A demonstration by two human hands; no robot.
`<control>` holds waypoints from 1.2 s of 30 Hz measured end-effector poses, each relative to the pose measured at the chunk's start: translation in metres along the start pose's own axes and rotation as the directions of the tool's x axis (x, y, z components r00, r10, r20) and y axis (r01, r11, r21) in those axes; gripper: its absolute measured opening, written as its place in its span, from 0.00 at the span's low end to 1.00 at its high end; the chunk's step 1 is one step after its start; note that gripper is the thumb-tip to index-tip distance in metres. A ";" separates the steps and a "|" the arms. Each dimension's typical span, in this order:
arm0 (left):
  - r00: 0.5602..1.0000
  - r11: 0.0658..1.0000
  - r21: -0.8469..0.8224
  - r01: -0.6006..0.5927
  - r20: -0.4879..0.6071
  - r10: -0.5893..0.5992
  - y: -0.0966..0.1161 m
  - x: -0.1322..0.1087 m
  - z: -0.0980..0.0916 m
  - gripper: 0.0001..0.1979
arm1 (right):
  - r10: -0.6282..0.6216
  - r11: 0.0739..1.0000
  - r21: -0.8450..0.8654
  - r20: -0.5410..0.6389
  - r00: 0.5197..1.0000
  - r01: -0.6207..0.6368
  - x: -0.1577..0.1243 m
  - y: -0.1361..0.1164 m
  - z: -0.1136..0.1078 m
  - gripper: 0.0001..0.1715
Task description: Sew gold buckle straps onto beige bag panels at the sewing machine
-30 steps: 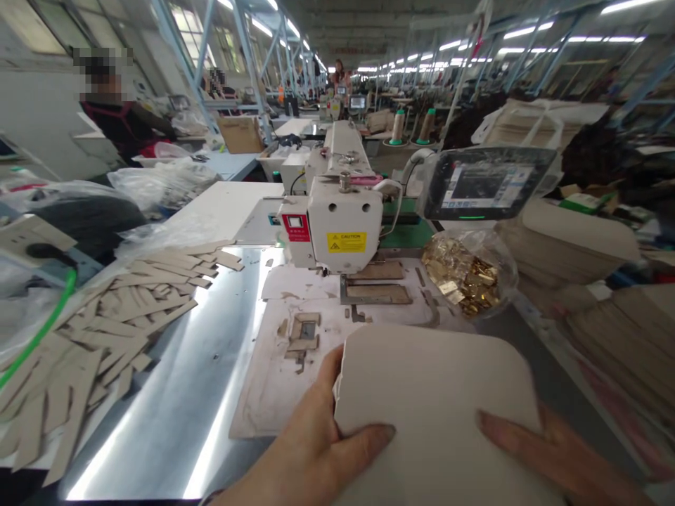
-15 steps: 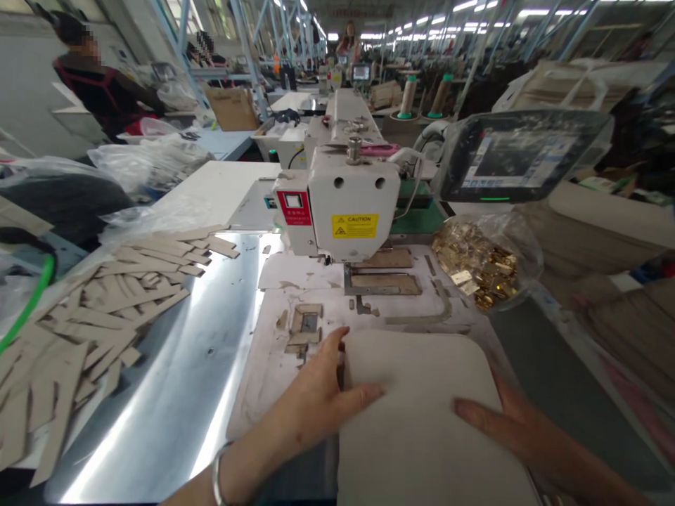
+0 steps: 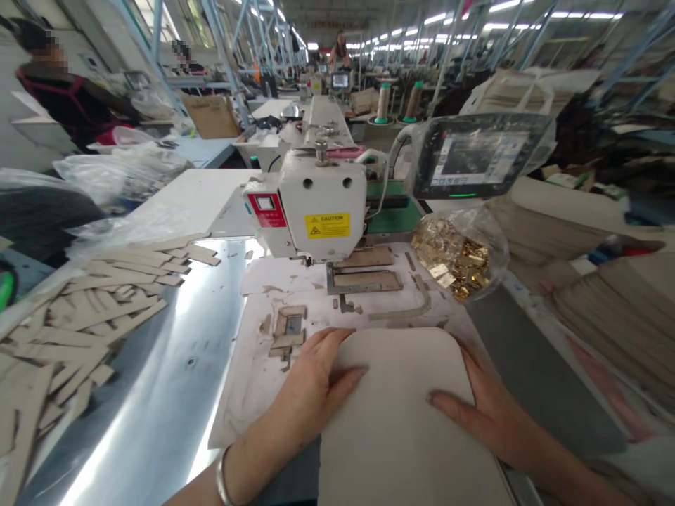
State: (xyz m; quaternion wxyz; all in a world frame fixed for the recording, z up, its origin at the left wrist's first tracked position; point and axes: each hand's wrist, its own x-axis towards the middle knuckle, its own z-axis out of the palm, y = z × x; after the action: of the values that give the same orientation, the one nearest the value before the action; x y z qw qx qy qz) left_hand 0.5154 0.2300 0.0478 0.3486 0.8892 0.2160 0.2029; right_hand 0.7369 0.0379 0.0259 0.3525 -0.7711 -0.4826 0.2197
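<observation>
A large beige panel (image 3: 401, 393) with rounded corners lies flat on the worktable in front of a white sewing machine (image 3: 316, 204). My left hand (image 3: 309, 386) grips the panel's left edge, thumb on top and fingers curled round the side. On the right edge rests my right hand (image 3: 485, 407), thumb laid across the top and fingers along the side. The panel's far edge sits just short of the machine's metal clamp frame (image 3: 363, 281).
Several beige cut strips (image 3: 95, 302) are heaped on the shiny metal table at left. A clear bag of gold metal fittings (image 3: 453, 256) sits right of the machine, under a control screen (image 3: 474, 158). Stacks of beige panels (image 3: 606, 295) fill the right. Another person (image 3: 58, 98) stands far left.
The panel was tilted up towards me and has been lowered flat onto the table, sliding forward towards the machine. Both hands stayed on its edges.
</observation>
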 end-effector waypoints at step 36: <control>0.879 0.955 0.017 -0.297 0.397 0.266 0.020 0.034 0.004 0.24 | 0.633 0.610 0.495 0.166 0.756 -0.619 0.089 0.028 -0.095 0.19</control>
State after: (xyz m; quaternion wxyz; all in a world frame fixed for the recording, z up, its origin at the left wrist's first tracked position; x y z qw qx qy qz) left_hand 0.5504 0.2322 0.0665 0.3167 0.9463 0.0185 0.0618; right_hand 0.8575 0.0784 0.0671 0.4546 -0.7675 -0.0997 0.4408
